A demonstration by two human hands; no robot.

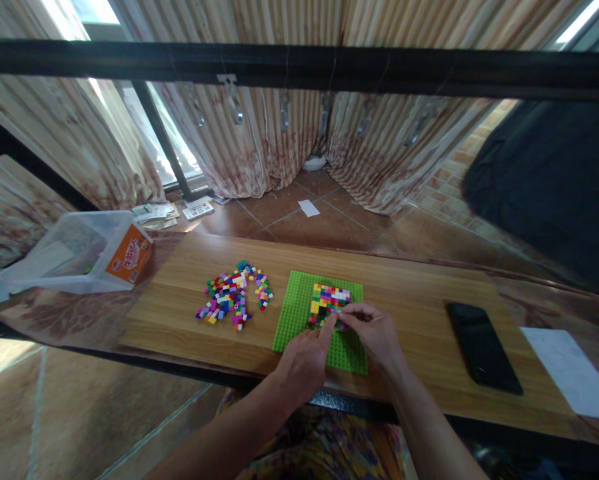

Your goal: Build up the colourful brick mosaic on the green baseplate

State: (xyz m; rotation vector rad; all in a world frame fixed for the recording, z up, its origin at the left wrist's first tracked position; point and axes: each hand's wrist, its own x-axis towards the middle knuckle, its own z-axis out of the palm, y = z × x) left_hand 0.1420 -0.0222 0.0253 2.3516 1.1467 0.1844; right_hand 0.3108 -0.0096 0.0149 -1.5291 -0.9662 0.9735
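A green studded baseplate (289, 313) lies on the wooden board, with a tight block of many-coloured toy building bricks (329, 293) on it. A small dark gap shows within the block's lower left part. From below, my left hand (304, 363) reaches over the plate, its index finger stretched out with the tip on the bricks. My right hand (376, 333) comes in from the right, thumb and forefinger pinched together at the block's right edge near the left fingertip. Anything between those fingers is too small to make out. Left of the plate lies a loose brick pile (229, 293).
A black phone (483, 347) and a white paper sheet (572, 370) lie to the right. At the far left stands a clear plastic bin (86, 253) with an orange label. A dark metal bar (299, 67) crosses above, in front of striped curtains (259, 140).
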